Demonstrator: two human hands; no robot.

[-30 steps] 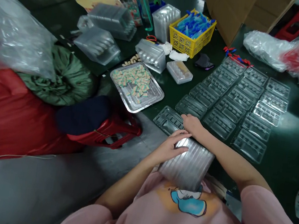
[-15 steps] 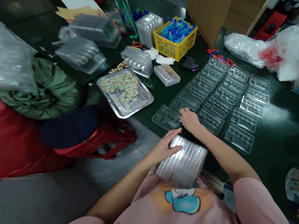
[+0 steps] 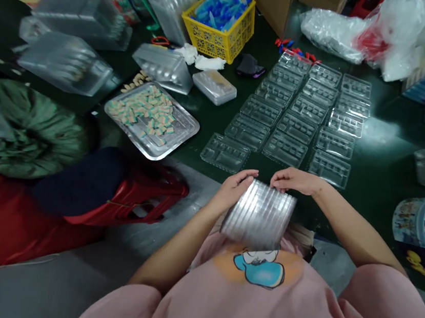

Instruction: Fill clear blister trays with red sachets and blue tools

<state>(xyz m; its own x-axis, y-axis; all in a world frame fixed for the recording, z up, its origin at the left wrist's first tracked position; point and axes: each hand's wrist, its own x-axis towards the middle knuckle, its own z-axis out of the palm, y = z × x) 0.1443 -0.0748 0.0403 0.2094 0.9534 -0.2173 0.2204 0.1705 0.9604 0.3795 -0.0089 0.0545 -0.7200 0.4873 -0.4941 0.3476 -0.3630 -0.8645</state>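
Observation:
A nested stack of clear plastic blister trays [image 3: 260,214] rests in my lap, against my shirt. My left hand [image 3: 234,190] grips its left edge, thumb along the upper corner. At the upper right edge of the stack, my right hand [image 3: 291,181] has its fingers curled and pinched on the rim of a tray; how many trays it pinches I cannot tell. Beyond my hands, single blister trays [image 3: 296,126] lie in columns on the dark green table. The nearest one on the left [image 3: 225,152] sits slightly apart from its column.
To the left, a metal tray [image 3: 185,130] holds small pastel pieces. A yellow basket [image 3: 233,37] of blue pieces stands behind, near more stacked plastic trays [image 3: 164,65]. On the right is a tub [image 3: 408,219] with red wrapped items. A red stool [image 3: 153,198] stands at lower left.
My right hand has drawn back from the laid-out trays to the stack's upper edge. The left hand still holds the stack. The view has shifted, so the table things appear further left and higher.

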